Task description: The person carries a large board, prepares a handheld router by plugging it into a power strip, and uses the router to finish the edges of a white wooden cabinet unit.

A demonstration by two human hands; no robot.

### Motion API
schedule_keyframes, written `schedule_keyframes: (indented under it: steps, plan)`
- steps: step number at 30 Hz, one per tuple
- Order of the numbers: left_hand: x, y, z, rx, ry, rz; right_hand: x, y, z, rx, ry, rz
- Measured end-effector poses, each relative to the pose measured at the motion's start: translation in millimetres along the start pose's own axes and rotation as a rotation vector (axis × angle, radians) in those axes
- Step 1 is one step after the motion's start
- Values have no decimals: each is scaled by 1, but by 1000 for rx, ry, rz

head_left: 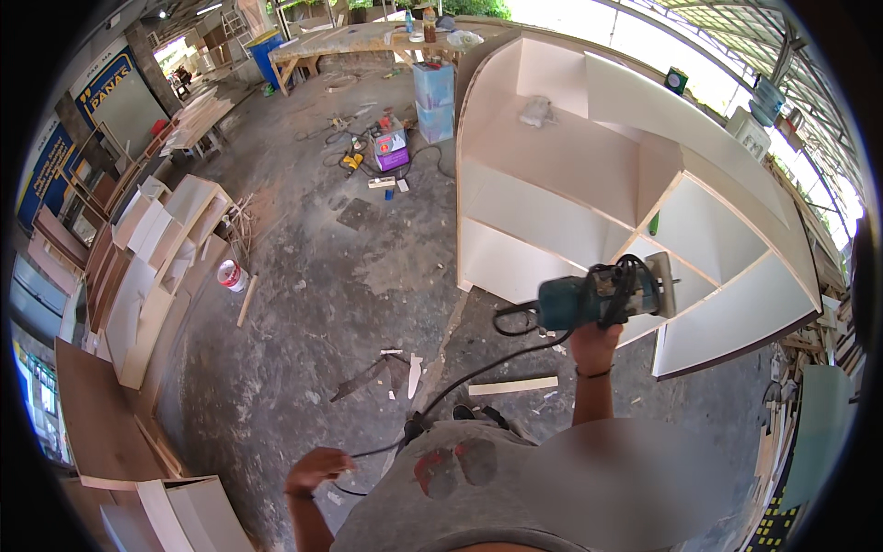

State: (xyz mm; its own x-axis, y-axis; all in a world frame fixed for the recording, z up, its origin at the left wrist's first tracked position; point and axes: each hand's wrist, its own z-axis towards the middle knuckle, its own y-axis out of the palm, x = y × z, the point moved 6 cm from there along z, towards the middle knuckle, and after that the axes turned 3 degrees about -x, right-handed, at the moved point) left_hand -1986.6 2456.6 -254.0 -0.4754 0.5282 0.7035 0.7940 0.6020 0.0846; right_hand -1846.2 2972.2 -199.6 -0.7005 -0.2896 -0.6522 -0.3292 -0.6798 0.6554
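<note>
My right hand (pixel 596 346) is wrapped around a teal and black trim router (pixel 563 302), held up on its side. Its pale base plate (pixel 664 285) and a short bit face right, in front of a large white-lined cabinet (pixel 552 184) with several compartments. Loops of black cord are bundled on the router. From it the power cord (pixel 478 370) runs down across my front to my left hand (pixel 320 467), low at the left. The fingers there are curled, and the cord seems to pass through them.
Wood strips (pixel 513 385) and scraps lie on the concrete floor near my feet. A white bucket (pixel 232 275) and a smaller cabinet (pixel 152 276) stand to the left. Farther off are power tools with cords, a purple box (pixel 391 152), a blue stand (pixel 434 101) and a workbench (pixel 354 39).
</note>
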Motion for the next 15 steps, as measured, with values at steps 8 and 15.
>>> schedule_keyframes:
  steps: [8, 15]
  plan:
    - [53, -124, -37, 1046, 328, 505, 28, 4, -20, -170, 316, 524]
    - [146, 53, 74, 396, 725, 468, 70, 69, -38, -144, 405, 292]
